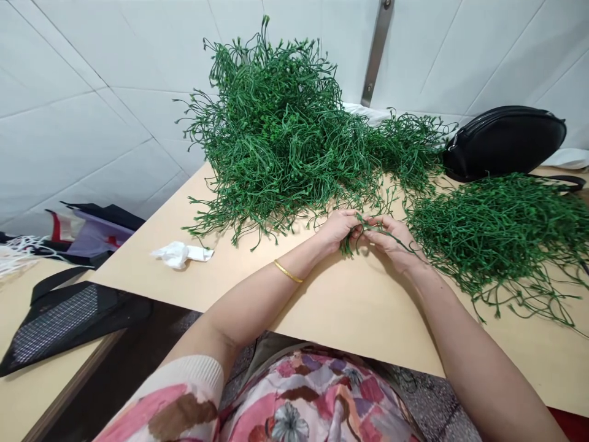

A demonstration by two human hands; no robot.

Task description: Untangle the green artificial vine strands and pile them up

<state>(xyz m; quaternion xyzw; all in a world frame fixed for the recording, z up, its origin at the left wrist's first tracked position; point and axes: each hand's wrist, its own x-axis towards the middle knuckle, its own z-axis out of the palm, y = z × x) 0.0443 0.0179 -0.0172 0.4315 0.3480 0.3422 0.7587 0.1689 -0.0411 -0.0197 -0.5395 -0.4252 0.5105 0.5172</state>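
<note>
My left hand [339, 228] is closed around a small bunch of thin green stems [347, 247], their ends hanging below its fingers. Close against it, my right hand [392, 240] pinches a green stem that trails back over its palm toward the wrist. The fingertips of both hands nearly meet, just above the table. The stems look like artificial flower stems, with small forked tips. Beyond my hands rises a large tangled heap of the same stems [280, 129]. A flatter pile of stems [501, 239] lies to the right of my right hand.
A crumpled white tissue [177, 253] lies on the pale table [184, 291] at the left. A black bag [506, 141] stands at the back right before the tiled wall [151, 55]. A black mesh-patterned bag [69, 319] lies on another surface at lower left.
</note>
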